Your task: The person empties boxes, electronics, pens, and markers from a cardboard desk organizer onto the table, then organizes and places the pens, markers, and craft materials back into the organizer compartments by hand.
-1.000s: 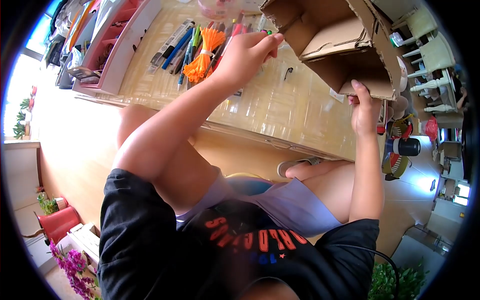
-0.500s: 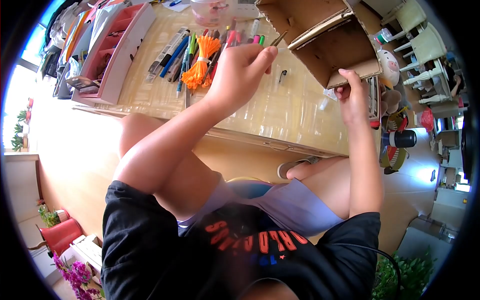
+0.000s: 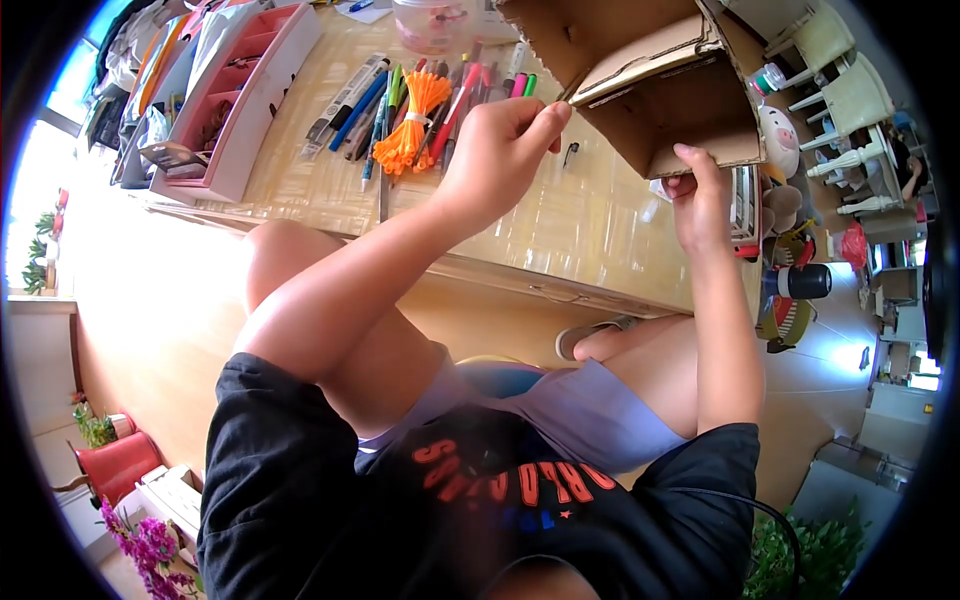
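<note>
A brown cardboard box [image 3: 690,115], open toward me and split by a layered cardboard divider, is held tilted above the table's right part. My right hand [image 3: 702,195] grips its lower edge, thumb on the inner side and fingers beneath. My left hand [image 3: 510,150] is closed in a pinch at the box's left edge, near the divider's end. Only a tiny dark tip shows at those fingertips; what they hold is mostly hidden. Left of this hand lie an orange bundle of thin strips [image 3: 410,130] with a white tie and several pens and markers [image 3: 360,110].
A pink and white organizer [image 3: 235,110] stands at the table's [image 3: 600,235] left end. A clear tub [image 3: 430,25] is at the back. A small black clip-like piece [image 3: 570,153] lies below the box. Beyond the right edge are a pig-faced item [image 3: 780,140], a black bottle [image 3: 805,281] and chairs [image 3: 855,110].
The box has shifted left and turned slightly. A thin pointed piece stuck out of my left hand half a second ago; now that hand's fingertips are at the box edge and the piece is mostly hidden.
</note>
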### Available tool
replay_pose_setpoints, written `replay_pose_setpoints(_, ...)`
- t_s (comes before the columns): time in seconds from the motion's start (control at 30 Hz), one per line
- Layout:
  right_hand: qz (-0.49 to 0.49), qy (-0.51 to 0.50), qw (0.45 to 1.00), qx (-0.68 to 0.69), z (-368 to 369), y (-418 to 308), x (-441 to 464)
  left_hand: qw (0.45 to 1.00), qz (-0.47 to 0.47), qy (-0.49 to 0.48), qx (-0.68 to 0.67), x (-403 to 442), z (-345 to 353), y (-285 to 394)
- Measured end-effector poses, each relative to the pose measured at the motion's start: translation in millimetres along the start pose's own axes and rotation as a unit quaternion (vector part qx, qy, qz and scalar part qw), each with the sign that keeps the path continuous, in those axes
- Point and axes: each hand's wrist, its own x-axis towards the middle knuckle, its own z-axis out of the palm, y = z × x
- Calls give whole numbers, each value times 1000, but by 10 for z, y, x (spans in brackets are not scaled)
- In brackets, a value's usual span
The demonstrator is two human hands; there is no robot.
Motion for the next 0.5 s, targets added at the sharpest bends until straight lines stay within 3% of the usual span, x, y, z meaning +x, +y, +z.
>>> replay_pose_setpoints(0.33,3,-7,999,-47,-2,-126,-63,993,-43,-87,-62,38,-72,65)
replay_pose_setpoints(0.4,38,-5,999,-33,26,-236,-93,997,-14,-54,-44,32,-107,92)
replay_pose_setpoints(0.5,124,-64,989,41,-43,-408,-97,991,100,86,-1,70,-288,62)
